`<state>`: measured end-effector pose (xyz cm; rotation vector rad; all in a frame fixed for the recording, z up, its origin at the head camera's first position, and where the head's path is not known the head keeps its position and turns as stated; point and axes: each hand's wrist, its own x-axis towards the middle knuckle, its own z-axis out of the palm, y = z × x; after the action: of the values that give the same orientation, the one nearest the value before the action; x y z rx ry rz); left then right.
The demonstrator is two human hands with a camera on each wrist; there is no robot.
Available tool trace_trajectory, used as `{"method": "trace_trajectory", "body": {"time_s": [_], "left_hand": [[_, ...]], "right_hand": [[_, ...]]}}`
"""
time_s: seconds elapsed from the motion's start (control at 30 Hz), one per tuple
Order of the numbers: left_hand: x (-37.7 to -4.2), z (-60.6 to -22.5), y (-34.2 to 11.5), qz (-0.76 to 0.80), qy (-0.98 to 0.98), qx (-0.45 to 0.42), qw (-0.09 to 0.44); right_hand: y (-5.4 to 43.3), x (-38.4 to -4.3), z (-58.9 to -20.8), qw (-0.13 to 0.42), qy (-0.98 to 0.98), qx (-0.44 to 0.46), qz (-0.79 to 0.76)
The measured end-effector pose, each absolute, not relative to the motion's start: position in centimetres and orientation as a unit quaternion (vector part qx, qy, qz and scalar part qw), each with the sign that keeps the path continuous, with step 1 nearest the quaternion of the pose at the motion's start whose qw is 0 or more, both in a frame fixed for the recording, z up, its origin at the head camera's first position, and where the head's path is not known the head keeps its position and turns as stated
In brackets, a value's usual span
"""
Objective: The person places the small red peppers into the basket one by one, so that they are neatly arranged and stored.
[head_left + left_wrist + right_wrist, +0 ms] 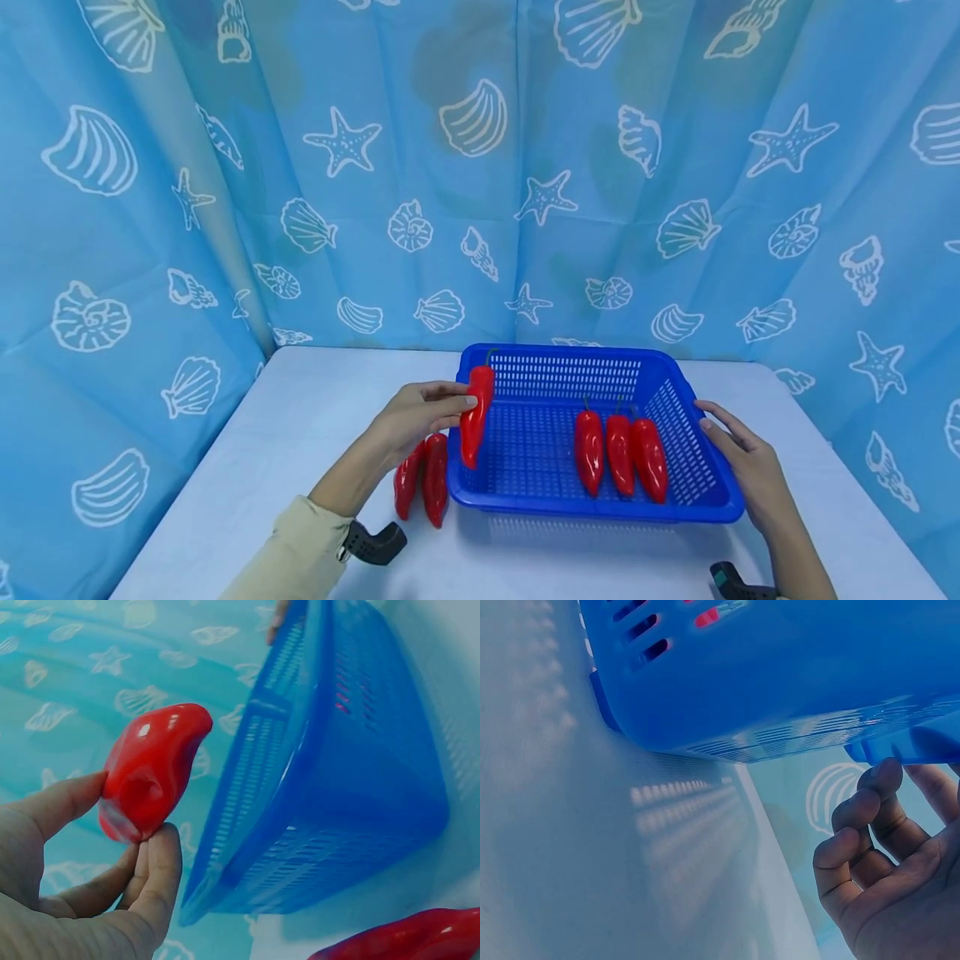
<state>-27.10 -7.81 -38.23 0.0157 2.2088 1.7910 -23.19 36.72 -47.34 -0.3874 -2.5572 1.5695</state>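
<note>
A long red pepper (477, 417) with a green stem is pinched between the thumb and fingers of my left hand (422, 417). In the head view it overlaps the left rim of a blue plastic basket (525, 502); the left wrist view shows the pepper (154, 769) end-on beside the basket wall. My right hand (750, 467) grips the basket's right rim, and the right wrist view shows its other fingers (855, 810) curled below that rim. Three red peppers (620, 454) lie side by side in the right half of the basket, stems pointing away.
Two more red peppers (435, 479) lie on the white table (300, 433), just left of the basket. A blue curtain (480, 208) with white shell and starfish prints hangs behind the table and along its sides.
</note>
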Motion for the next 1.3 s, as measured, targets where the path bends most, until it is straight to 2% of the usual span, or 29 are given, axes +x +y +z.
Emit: {"method": "trace_trajectory", "body": {"time_s": [0.53,0.8,1.3], "left_hand": [[-28.4,-37.0,-4.7,0.616,0.764,0.023,0.191],[-29.4,-37.6,-3.4,0.661,0.716,0.004,0.223],[-30.2,-38.1,-1.6,0.650,0.717,0.000,0.253]], "right_hand": [[36.8,-23.2,-47.8,0.047,-0.840,-0.137,0.524],[36.7,-23.1,-47.8,0.045,-0.840,-0.133,0.525],[36.9,-23.1,-47.5,0.054,-0.846,-0.123,0.516]]}}
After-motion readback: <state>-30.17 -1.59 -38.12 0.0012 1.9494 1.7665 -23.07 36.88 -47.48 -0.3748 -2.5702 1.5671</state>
